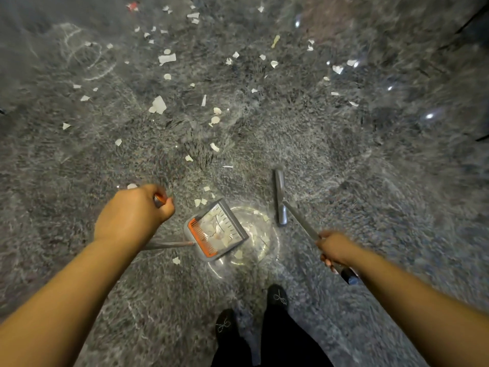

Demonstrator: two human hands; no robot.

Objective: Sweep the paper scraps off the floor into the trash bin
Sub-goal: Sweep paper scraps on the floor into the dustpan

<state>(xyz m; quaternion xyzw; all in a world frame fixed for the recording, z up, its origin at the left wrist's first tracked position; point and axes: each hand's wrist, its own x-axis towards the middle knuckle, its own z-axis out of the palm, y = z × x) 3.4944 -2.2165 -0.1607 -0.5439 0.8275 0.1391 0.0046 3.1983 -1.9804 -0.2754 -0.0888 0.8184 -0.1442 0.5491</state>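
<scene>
Several white paper scraps [158,105] lie scattered over the grey speckled floor, mostly ahead of me. A grey dustpan [238,226] with an orange comb edge sits on the floor in the centre, holding torn paper. Its long handle [169,245] runs up to my left hand [132,213], which grips the orange-tipped top. My right hand [334,249] grips the grey broom handle [301,221]. The broom head [280,197] rests on the floor just right of the dustpan. A few scraps [201,201] lie at the pan's far edge.
My two dark shoes [276,298] stand just behind the dustpan. A bright light reflection [260,242] glares on the floor beside the pan. A small red scrap [132,6] lies far ahead at the top left. No trash bin is in view.
</scene>
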